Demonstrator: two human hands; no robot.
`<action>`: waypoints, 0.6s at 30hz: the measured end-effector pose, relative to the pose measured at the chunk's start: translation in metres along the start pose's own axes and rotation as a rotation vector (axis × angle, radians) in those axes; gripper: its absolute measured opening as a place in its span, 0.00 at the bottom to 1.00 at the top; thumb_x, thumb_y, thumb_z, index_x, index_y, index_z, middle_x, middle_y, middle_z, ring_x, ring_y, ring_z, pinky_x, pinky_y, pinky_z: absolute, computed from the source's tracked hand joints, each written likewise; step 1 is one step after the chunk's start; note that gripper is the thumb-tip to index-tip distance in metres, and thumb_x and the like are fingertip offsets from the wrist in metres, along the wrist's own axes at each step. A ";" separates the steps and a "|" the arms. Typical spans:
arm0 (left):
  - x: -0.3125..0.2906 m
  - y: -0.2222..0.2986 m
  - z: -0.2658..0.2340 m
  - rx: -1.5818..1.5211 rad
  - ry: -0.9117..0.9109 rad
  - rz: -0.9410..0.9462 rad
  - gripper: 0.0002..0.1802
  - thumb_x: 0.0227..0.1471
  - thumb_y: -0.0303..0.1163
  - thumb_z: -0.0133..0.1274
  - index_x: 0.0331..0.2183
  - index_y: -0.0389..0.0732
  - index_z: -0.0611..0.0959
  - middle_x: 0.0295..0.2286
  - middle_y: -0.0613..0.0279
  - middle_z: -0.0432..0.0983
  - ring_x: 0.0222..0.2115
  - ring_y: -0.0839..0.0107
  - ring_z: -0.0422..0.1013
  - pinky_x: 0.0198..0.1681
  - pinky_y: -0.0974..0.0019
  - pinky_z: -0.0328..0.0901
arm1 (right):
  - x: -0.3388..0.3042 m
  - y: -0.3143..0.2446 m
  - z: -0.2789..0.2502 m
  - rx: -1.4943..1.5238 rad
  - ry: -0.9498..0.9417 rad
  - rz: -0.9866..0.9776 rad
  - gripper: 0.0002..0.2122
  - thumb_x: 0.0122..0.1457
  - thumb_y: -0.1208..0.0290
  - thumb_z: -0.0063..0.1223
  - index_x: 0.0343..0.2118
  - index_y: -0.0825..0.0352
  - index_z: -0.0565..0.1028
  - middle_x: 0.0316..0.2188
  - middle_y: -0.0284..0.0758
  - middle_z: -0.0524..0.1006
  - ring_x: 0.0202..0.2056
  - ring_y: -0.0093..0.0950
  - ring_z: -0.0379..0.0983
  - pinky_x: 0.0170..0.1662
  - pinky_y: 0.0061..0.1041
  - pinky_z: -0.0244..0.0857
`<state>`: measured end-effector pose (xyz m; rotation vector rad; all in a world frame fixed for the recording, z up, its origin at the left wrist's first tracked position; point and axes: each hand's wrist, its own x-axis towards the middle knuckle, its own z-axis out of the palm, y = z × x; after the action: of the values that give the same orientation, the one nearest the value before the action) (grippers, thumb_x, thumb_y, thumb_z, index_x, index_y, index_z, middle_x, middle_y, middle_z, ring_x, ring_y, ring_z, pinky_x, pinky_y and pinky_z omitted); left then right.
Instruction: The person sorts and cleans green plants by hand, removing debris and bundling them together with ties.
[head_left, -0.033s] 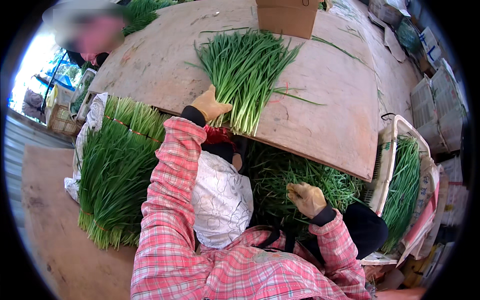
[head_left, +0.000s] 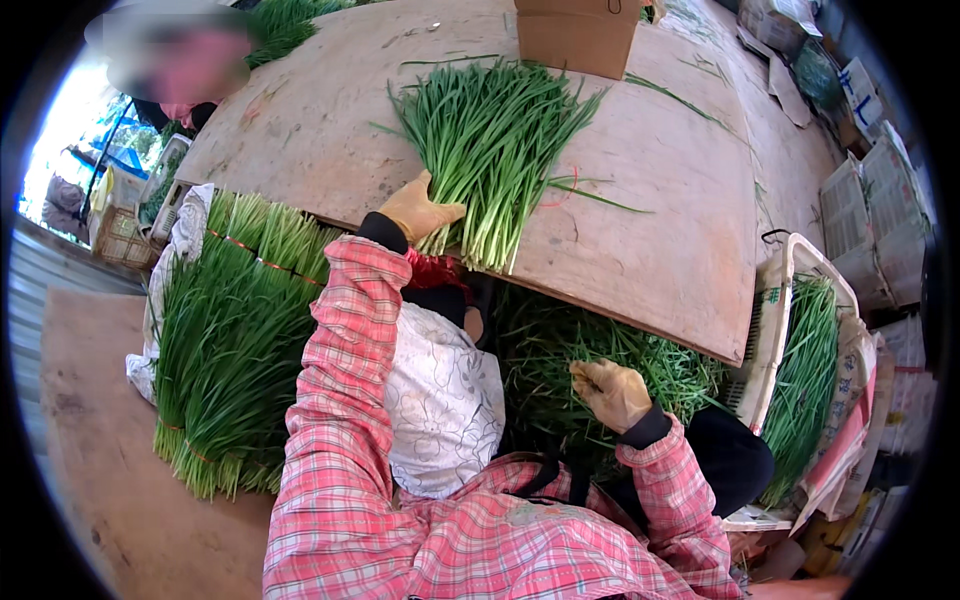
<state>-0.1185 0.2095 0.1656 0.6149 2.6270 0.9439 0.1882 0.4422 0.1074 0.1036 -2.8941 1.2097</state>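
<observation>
A loose bunch of garlic chives lies on the wooden board, its pale cut ends at the near edge and its green leaves fanned away from me. My left hand, in a tan glove, grips the left side of the stems near their cut ends, thumb across them. My gloved right hand hovers above a heap of loose green leaves below the board's edge. Its fingers are curled together, and whatever they may hold is too small to make out. Tied chive bundles are stacked at my left.
The wooden board spans the space before me, with a cardboard box at its far side. A white plastic crate of chives stands at the right. At the far left another person is beside the board. A patterned white cloth covers my lap.
</observation>
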 end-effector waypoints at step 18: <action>0.010 -0.023 -0.003 -0.103 0.037 0.087 0.36 0.46 0.50 0.53 0.47 0.28 0.72 0.44 0.39 0.70 0.46 0.51 0.67 0.51 0.61 0.60 | 0.158 -0.103 0.052 -0.048 -0.164 -0.393 0.14 0.51 0.70 0.49 0.41 0.67 0.70 0.28 0.41 0.73 0.30 0.38 0.72 0.33 0.35 0.65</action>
<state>-0.1354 0.1969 0.1514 0.6972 2.5825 1.1181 0.0386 0.3234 0.1489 0.7631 -2.8354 1.1036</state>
